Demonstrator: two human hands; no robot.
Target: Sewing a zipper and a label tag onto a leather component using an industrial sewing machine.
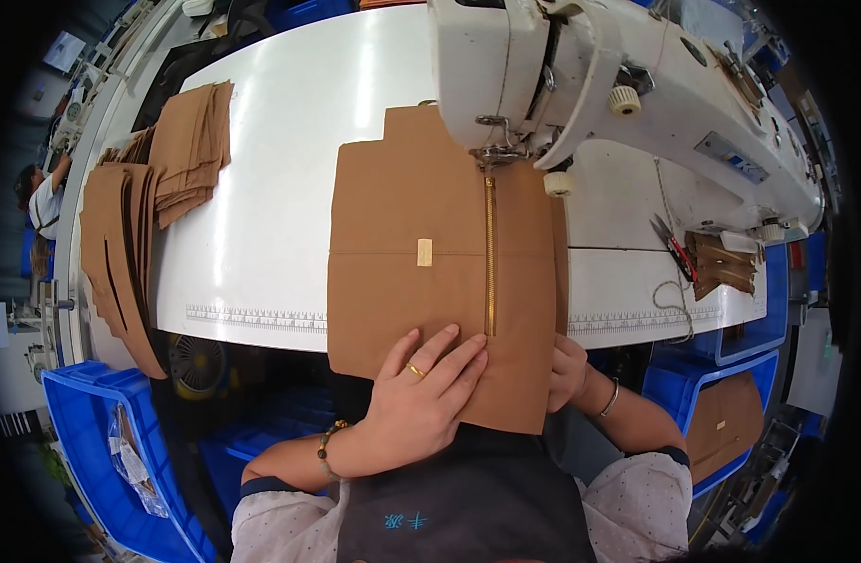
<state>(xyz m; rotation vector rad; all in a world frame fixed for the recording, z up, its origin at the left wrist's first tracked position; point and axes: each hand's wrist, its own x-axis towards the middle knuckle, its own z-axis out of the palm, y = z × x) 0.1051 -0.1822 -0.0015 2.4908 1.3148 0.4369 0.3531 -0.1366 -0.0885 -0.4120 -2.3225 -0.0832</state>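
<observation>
A brown fabric panel [397, 197] with a brass zipper [490, 272] and a small pale label [424, 251] lies under the white sewing machine head [487, 75], its zipper's upper end beside the presser foot [492, 155]. My left hand [421, 394] rests on the panel's lower part with fingers stretched out, fingertips just left of the zipper's lower end. My right hand [566, 373] grips the panel's lower right edge, its fingers partly hidden behind the fabric. The panel hangs over the near edge of the white table [243, 263].
Brown piece stacks [186, 141] sit left; red-handled scissors [674, 244] and brown scraps [721, 267] lie right. Blue bins [83, 432] flank me, the right one [674, 375] holding a brown panel [721, 422]. A fan [200, 361] is below the table. Another person [44, 202] works at far left.
</observation>
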